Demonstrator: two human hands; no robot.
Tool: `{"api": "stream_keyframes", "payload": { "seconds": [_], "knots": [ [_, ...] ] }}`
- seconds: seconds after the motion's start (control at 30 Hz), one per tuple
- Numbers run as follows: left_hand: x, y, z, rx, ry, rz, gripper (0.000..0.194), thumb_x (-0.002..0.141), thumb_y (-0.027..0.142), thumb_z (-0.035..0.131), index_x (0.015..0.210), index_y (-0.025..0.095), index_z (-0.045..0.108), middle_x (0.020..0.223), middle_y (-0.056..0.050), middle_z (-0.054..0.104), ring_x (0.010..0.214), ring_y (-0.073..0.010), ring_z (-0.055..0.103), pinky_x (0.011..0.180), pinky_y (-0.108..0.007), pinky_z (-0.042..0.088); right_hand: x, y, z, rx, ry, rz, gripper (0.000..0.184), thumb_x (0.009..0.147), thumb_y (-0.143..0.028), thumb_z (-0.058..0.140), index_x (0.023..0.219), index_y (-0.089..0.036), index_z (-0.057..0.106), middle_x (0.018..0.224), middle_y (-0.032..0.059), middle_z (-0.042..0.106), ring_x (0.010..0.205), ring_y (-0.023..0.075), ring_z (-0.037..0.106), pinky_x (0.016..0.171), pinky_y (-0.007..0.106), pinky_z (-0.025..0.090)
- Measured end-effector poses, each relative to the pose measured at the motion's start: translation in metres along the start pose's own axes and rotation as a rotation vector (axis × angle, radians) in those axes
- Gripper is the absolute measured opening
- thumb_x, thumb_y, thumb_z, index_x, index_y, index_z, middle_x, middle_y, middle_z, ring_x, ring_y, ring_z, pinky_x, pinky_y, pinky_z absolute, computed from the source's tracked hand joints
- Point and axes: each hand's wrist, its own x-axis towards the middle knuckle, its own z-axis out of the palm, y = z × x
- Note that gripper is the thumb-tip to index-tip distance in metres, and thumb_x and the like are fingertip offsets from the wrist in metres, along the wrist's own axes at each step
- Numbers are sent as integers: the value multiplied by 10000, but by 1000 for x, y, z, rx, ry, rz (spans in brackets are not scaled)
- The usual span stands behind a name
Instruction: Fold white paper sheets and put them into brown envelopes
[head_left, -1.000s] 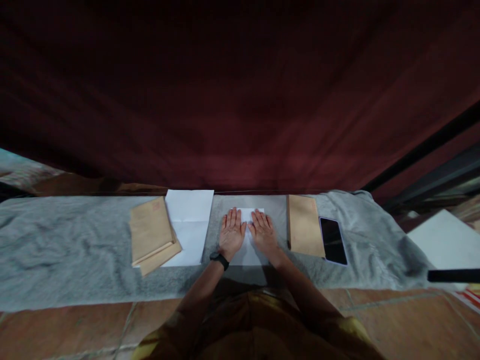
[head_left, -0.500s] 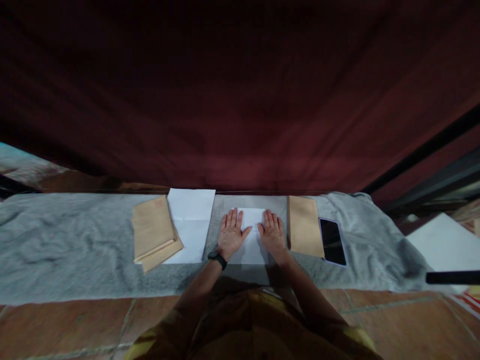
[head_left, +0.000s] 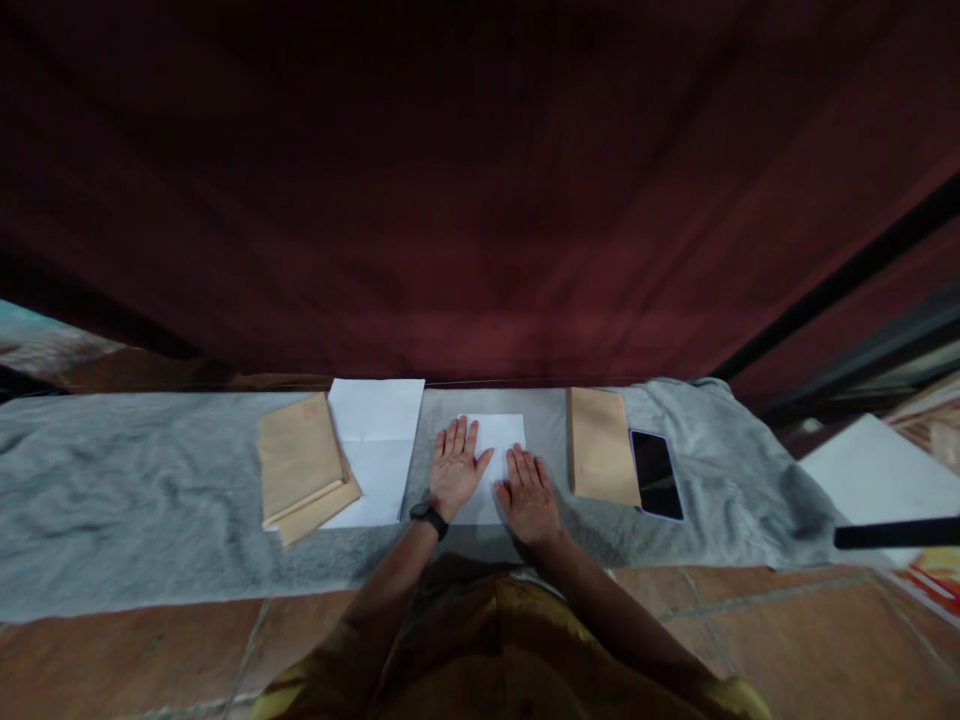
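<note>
Single head view, from a camera worn on the person's head and directed forward and down. Nearest the lens, at 6 o'clock, is the wearer's own mustard-brown cloth garment (head_left: 499, 650); farther off, between it and centre, lie the bare left hand (head_left: 454, 473) and bare right hand (head_left: 531, 503). A long grey plush cloth (head_left: 150, 490) spans the wide field from 8 to 4 o'clock, with terracotta floor tiles (head_left: 127, 655) outermost there; a dark red fabric curtain (head_left: 480, 220) faces the camera at 12.

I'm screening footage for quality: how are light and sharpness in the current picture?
Head view: dim, the red cloth fading nearly to black at the top; head view: left hand, right hand and the paper beneath distinguishable but slightly soft.
</note>
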Motion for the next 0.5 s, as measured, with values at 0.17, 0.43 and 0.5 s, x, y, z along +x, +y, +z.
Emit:
{"api": "stream_keyframes", "payload": {
  "seconds": [0.17,0.43,0.5],
  "knots": [
    [-17,-6,-4,22,11,-55,625,1051,463,356,1571,119,399,1626,-155,391,1539,-294,314,1262,-502,237,-15,8,-8,-52,29,-3,605,1051,-366,452,1570,-66,374,1576,194,459,1472,307,422,1226,495,282],
    [-53,8,-14,25,69,16,561,1054,339,359,1566,114,402,1645,-161,351,1544,-321,297,1239,-535,293,-17,8,-8,-17,48,13,612,1048,-365,444,1588,-93,350,1580,173,460,1471,305,422,1218,494,286],
    [-61,18,-17,-6,9,162,535,1054,331,379,1567,183,413,1649,-101,367,1545,-287,301,1250,-512,287,-18,8,-7,-7,40,20,603,1045,-353,444,1584,-95,359,1582,168,461,1474,302,417,1221,488,281]
  ]
}}
